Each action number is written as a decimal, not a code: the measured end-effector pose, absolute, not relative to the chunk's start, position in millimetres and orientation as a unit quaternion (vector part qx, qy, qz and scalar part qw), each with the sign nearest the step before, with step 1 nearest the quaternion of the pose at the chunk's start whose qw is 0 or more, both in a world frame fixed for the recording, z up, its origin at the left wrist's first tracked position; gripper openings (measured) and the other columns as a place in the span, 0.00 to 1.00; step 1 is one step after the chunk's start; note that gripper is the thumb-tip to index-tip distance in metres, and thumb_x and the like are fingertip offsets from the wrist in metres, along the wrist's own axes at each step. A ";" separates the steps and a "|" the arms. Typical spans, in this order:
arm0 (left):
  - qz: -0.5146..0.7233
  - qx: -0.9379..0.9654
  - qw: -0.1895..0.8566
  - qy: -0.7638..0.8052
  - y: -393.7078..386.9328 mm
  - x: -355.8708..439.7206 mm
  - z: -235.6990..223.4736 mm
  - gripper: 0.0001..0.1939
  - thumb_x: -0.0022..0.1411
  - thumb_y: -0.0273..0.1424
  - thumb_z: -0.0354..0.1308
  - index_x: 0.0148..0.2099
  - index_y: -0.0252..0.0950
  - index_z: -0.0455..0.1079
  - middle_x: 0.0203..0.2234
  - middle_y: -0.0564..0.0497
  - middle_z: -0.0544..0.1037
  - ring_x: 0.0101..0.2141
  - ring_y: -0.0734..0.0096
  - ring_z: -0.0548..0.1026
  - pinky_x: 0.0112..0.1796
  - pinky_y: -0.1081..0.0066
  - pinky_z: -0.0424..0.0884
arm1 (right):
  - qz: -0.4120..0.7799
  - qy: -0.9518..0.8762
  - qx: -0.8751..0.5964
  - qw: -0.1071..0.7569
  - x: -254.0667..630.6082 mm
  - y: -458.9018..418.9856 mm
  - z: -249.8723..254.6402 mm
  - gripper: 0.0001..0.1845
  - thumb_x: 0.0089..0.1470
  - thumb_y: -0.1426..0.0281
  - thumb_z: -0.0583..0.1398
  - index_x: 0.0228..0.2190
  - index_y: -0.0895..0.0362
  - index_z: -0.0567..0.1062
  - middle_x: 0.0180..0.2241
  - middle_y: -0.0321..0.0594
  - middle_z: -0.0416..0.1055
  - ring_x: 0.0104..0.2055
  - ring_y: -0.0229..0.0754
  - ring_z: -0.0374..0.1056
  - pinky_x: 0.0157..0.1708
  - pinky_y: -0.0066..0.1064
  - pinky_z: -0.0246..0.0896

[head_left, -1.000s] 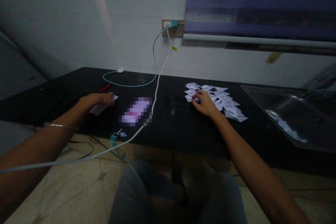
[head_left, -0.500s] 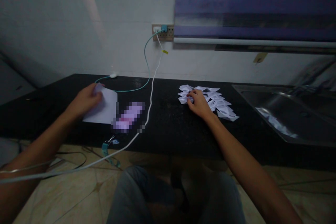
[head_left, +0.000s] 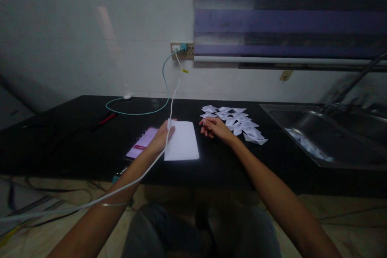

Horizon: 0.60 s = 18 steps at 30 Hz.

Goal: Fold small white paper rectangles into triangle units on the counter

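Note:
My left hand grips a stack or sheet of white paper by its left edge, thumb on top, just above the black counter. The white cable passes in front of that hand. My right hand is over the counter, between the paper and several folded paper boats. Its fingers are loosely curled and a little apart, with nothing visible in them. The boats lie close together in uneven rows behind and to the right of that hand, partly covered by it.
A phone with a lit screen lies left of my left hand. A white cable runs from the wall socket across my left arm. Further left is a red pen-like item. A metal sink is set in at the right.
My left hand has carried the paper rightward, past the phone, to the middle of the counter. My right hand has drawn back left from the paper boats.

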State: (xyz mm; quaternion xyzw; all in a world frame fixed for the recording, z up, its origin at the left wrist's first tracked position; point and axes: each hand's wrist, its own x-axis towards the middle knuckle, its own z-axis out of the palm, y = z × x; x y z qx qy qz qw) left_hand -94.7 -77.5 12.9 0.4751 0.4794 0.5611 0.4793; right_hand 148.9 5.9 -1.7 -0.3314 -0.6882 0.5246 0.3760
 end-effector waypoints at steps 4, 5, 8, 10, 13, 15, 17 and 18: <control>0.572 0.447 0.519 0.452 -58.9 -59.0 -6.0 0.30 0.48 0.39 0.70 0.51 0.35 0.67 0.32 0.51 0.76 0.32 0.64 0.76 0.34 0.67 0.72 | 0.553 -0.672 -0.330 0.365 152.7 8.1 -4.4 0.19 0.54 0.53 0.67 0.32 0.56 0.78 0.27 0.39 0.77 0.24 0.34 0.67 0.21 0.27 0.55; 0.581 0.434 0.528 0.442 -55.4 -51.6 -6.9 0.29 0.48 0.38 0.70 0.50 0.35 0.67 0.32 0.51 0.76 0.32 0.65 0.76 0.34 0.67 0.72 | 0.545 -0.661 -0.343 0.384 153.7 9.0 -4.8 0.16 0.51 0.55 0.69 0.30 0.56 0.78 0.26 0.37 0.76 0.23 0.33 0.65 0.21 0.27 0.56; 0.608 0.394 0.551 0.415 -46.8 -32.0 -2.5 0.25 0.48 0.34 0.68 0.48 0.35 0.67 0.32 0.51 0.76 0.32 0.65 0.76 0.34 0.68 0.72 | 0.521 -0.593 -0.404 0.463 158.9 11.2 -2.1 0.14 0.44 0.62 0.73 0.28 0.56 0.77 0.25 0.33 0.74 0.24 0.33 0.65 0.25 0.28 0.59; 0.619 0.373 0.562 0.402 -42.1 -20.1 2.6 0.24 0.48 0.33 0.67 0.48 0.36 0.66 0.32 0.52 0.76 0.32 0.65 0.76 0.34 0.68 0.72 | 0.533 -0.535 -0.437 0.489 164.5 9.6 3.4 0.16 0.40 0.64 0.75 0.29 0.56 0.77 0.27 0.34 0.75 0.27 0.35 0.68 0.27 0.29 0.62; 0.628 0.364 0.570 0.386 -35.8 -0.7 6.5 0.22 0.51 0.31 0.65 0.48 0.37 0.66 0.32 0.52 0.75 0.33 0.65 0.77 0.34 0.69 0.72 | 0.591 -0.460 -0.457 0.479 176.6 -1.5 13.9 0.19 0.37 0.67 0.76 0.31 0.57 0.77 0.27 0.36 0.76 0.26 0.37 0.70 0.26 0.30 0.64; 0.615 0.381 0.589 0.360 -32.3 14.8 5.0 0.20 0.52 0.30 0.64 0.48 0.36 0.66 0.33 0.51 0.76 0.34 0.66 0.76 0.35 0.69 0.73 | 0.605 -0.421 -0.468 0.488 189.1 -15.2 19.0 0.20 0.36 0.71 0.77 0.32 0.57 0.77 0.28 0.38 0.78 0.27 0.39 0.73 0.28 0.32 0.68; 0.587 0.412 0.621 0.316 -29.6 31.6 1.6 0.20 0.55 0.32 0.65 0.49 0.35 0.66 0.37 0.48 0.78 0.35 0.66 0.77 0.38 0.67 0.74 | 0.583 -0.383 -0.500 0.513 207.2 -32.5 20.5 0.24 0.33 0.74 0.77 0.35 0.57 0.77 0.31 0.40 0.80 0.29 0.41 0.75 0.29 0.32 0.71; 0.569 0.424 0.639 0.297 -28.9 39.9 0.0 0.20 0.57 0.34 0.65 0.49 0.36 0.66 0.37 0.48 0.78 0.35 0.66 0.77 0.39 0.67 0.74 | 0.563 -0.367 -0.522 0.526 218.6 -42.0 19.9 0.26 0.32 0.74 0.78 0.35 0.57 0.77 0.31 0.41 0.81 0.29 0.41 0.76 0.29 0.32 0.71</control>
